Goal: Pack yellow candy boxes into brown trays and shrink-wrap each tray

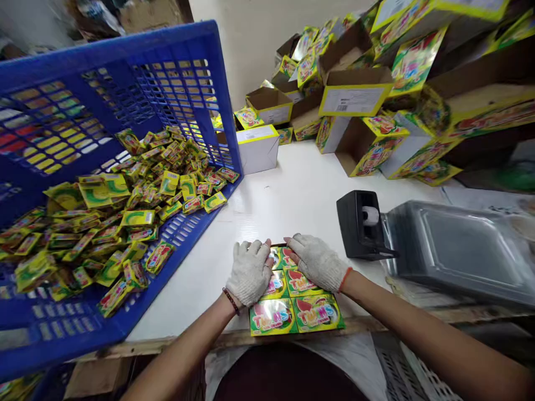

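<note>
Small yellow-green packs [273, 316] printed "TWINS" with a red fruit picture lie in two columns near the table's front edge. My left hand [249, 271], in a white knit glove with bare fingertips, is against their left side, thumb over the packs. From the right, my right hand [316, 262], gloved alike, lies partly over the upper packs with its fingertips at their far end. Both hands grip the group between them. The gloves hide parts of the upper packs. A dark edge shows at the far end between the thumbs.
A blue plastic crate [225, 111] lies tipped at left, full of loose packs [137, 217]. Open display boxes [355, 97] are piled along the back and right. A black tape dispenser [359, 225] stands right, beside a grey metal container [455, 250]. A white-sided box [258, 150] stands by the crate.
</note>
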`<state>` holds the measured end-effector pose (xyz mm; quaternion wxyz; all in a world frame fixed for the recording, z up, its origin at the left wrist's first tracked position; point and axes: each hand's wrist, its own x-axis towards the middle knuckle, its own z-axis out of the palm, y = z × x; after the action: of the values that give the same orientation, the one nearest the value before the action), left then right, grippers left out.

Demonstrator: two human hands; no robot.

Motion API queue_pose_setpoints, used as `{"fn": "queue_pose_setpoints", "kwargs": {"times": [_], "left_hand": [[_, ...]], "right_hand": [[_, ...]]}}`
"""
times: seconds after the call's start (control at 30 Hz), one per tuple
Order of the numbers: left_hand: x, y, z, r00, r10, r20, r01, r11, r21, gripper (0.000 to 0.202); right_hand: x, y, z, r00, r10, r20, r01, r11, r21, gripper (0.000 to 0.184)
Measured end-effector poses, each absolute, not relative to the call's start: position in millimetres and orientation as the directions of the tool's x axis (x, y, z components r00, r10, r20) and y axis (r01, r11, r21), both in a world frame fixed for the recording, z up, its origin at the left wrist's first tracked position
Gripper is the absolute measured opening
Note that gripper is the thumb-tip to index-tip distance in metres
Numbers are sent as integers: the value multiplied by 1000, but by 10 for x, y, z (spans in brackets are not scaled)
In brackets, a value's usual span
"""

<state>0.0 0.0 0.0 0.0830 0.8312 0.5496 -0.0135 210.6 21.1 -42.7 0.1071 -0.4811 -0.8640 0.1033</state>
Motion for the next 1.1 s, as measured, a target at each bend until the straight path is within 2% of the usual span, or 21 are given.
{"fn": "queue_pose_setpoints", "kwargs": {"times": [0.1,0.17,0.27,0.33,0.43,0.47,0.53,0.63,0.77,0.9,1.1], "left_hand": [[120,-26,31,468,883,-35,882,-463,88,48],[203,-68,-16,510,860,8,857,-509,78,54],[292,-137,-135,547,837,40,834,-548,63,59],[312,-158,-173,565,823,56,822,-568,50,58],[299,-147,-138,586,806,78,804,-591,63,56],[291,-139,-115,588,805,81,801,-593,81,56],[280,-123,-76,582,809,89,798,-588,130,57],[277,-109,-64,572,814,99,796,-580,173,57],[289,-105,-92,574,811,113,794,-585,162,51],[295,-108,-99,585,800,132,785,-599,154,48],[291,-116,-92,585,799,142,783,-601,158,48]], "right_hand": [[2052,188,-407,-523,845,110,778,526,-342,34],[2042,147,-434,-470,861,195,750,505,-427,32],[2201,63,-464,-259,896,360,707,430,-562,35],[2503,5,-397,-64,915,398,722,318,-615,36],[3202,-69,-160,295,893,339,767,-10,-641,29],[3450,-87,-75,412,871,268,754,-162,-636,26],[3879,-112,57,544,839,19,672,-422,-608,19],[4237,-118,115,515,826,-229,604,-539,-587,14],[4332,-81,47,461,813,-357,547,-577,-607,14],[4358,-61,4,437,797,-417,506,-601,-619,16],[4391,-84,-7,420,806,-417,505,-589,-630,23]]}}
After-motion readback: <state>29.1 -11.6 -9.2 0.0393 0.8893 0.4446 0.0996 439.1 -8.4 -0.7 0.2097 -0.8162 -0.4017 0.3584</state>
